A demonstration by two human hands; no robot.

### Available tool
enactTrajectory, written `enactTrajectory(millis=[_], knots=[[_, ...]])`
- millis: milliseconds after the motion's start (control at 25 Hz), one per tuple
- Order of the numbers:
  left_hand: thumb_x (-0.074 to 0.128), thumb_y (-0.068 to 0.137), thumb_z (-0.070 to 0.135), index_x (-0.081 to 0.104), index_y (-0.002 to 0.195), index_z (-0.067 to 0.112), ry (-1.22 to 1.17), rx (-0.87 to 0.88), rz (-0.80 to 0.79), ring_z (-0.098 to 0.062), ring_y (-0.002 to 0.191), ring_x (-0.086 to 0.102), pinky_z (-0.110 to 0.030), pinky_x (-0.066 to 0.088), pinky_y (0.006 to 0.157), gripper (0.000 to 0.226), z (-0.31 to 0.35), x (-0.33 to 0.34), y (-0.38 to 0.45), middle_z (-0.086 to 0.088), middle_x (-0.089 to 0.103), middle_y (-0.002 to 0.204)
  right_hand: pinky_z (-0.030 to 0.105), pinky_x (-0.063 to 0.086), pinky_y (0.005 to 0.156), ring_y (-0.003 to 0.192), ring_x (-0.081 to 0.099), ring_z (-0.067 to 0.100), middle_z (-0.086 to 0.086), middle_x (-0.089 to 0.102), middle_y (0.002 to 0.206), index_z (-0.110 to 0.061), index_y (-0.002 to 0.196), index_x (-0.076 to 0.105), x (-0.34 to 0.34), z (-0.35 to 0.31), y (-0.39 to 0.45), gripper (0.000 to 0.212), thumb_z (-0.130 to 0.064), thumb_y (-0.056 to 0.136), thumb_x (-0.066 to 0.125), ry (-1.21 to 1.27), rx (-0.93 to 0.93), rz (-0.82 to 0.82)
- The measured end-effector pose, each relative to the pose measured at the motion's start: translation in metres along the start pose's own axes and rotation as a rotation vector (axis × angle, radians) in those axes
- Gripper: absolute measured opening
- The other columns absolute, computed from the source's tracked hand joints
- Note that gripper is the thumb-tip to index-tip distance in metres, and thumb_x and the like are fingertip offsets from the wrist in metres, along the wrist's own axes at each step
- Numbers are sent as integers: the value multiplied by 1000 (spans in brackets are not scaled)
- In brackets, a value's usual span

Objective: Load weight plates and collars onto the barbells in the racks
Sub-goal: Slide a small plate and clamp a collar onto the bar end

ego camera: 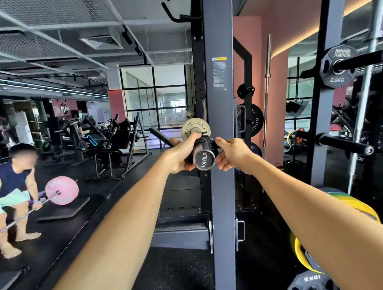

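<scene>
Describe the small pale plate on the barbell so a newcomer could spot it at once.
Find the grey rack upright in mid-frame. Both hands, left hand and right hand, meet on a barbell sleeve there. The small pale plate sits just behind them, the only cream-coloured disc; nearby plates are black.

- Daylight enters through the large grid-paned windows at the back of the gym; their panes are washed out to near white; the floor under them carries a pale sheen
- A warm orange strip glows along the ceiling cove at upper right; it tints the pink wall beneath
- The left side is dim; ceiling mesh and machines there sink into dark grey
- Both forearms are evenly lit, without hard shadows
- Wide-angle bending is strong at the edges; ceiling beams curve and the uprights at far right lean
- The barbell end cap is sharp, its lettering readable; a person at far left is soft, the face blurred
</scene>
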State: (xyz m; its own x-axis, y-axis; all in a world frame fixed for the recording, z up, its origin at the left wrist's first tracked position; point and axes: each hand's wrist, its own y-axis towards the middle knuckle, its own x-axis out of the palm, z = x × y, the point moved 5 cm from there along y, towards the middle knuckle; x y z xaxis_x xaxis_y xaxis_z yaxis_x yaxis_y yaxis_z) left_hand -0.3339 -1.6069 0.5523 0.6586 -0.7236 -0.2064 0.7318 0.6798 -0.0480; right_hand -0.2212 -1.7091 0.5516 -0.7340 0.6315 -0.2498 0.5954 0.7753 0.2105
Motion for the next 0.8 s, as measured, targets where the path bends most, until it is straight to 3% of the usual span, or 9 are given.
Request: enactTrajectory(millis=[160,280,560,800], knots=[[48,90,61,61,108,16,-46,1,-32,-21,90,58,-32,45,78,51,0,-6,48,-9,64,98,24,47,38,33,54,15,11,58,61,0,138,41,3,10,41,55,-40,100,44,3,6,48],[48,90,60,62,111,14,-59,0,-36,-22,93,59,-33,46,82,53,-1,-10,78,-9,64,100,27,49,42,34,53,13,8,57,61,-3,142,39,2,15,67,59,-41,99,46,3,9,74],[48,93,57,51,87,14,-98,-13,17,-25,93,54,-34,43,79,44,0,-18,132,-13,56,98,22,42,38,45,45,16,3,49,64,3,118,56,1,24,130,46,-38,98,51,-20,4,84],[42,94,61,59,101,13,-87,-51,15,-21,72,61,-29,50,59,52,3,-24,172,-10,64,86,20,39,34,45,44,17,4,49,64,-5,101,53,5,38,194,31,-36,98,51,-3,-9,70]])
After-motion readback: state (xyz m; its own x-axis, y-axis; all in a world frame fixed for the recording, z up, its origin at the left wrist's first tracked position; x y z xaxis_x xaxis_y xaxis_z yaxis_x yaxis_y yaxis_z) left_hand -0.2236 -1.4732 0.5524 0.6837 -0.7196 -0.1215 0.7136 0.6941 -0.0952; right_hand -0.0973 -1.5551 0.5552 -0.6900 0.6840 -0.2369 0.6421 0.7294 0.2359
